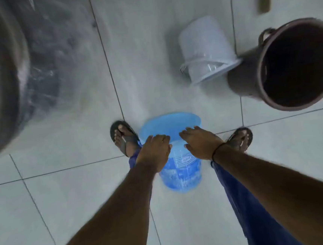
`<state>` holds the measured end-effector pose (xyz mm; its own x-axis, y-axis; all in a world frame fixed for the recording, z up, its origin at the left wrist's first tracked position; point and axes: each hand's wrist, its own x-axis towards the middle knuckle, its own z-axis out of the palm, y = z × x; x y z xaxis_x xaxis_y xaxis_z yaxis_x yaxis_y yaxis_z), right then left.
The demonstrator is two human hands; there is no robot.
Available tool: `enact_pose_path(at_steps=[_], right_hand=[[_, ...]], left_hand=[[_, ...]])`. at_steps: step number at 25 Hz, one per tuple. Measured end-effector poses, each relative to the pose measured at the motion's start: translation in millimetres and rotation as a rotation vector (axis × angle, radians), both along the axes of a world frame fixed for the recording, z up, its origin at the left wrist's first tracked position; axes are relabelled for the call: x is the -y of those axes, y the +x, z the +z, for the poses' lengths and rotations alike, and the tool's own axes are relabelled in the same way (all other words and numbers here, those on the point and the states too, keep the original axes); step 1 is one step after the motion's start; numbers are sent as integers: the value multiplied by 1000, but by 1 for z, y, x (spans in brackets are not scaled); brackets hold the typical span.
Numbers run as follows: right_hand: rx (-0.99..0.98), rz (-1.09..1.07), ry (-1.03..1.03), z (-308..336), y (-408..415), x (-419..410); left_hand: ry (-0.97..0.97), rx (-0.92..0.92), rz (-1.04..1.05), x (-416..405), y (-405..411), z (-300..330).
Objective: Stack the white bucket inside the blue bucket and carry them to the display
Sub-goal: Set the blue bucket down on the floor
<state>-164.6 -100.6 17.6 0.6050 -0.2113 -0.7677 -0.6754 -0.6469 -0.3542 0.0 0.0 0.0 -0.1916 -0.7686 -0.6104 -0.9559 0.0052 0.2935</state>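
— Where's the blue bucket (180, 171)?
— Between the feet, on the tiled floor (75, 198), both hands at its rim.
— Gripping?
— Left hand (154, 152) curls on it; right hand (199, 144) blurred, can't tell.
— White bucket (207, 50)?
— Well apart, tipped against a brown bin (288, 66).

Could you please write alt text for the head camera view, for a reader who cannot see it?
Seen from above, a person's left hand and right hand rest on the rim of a translucent blue plastic bucket held between their sandalled feet. On the pale tiled floor beyond, a white plastic bucket lies tipped beside a dark brown bin.
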Motion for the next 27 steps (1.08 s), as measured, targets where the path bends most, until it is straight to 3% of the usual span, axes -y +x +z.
enact_pose_path(at_steps=[3,7,9,14,20,27], right_hand=[[-1,-13,34,-13,-2,-4],[30,137,9,17,8,2],[65,186,-45,45,20,15],[70,350,-173,93,50,28],[38,470,-293,46,50,10],[27,356,-306,21,19,-9]], left_hand=[[79,-21,-59,-11,1,-13],[62,-64,-110,-5,14,29],[-7,-28,-70,4,25,64],[74,144,-58,6,27,103],[118,278,-41,-1,1,61],[119,254,-119,-10,-14,37]])
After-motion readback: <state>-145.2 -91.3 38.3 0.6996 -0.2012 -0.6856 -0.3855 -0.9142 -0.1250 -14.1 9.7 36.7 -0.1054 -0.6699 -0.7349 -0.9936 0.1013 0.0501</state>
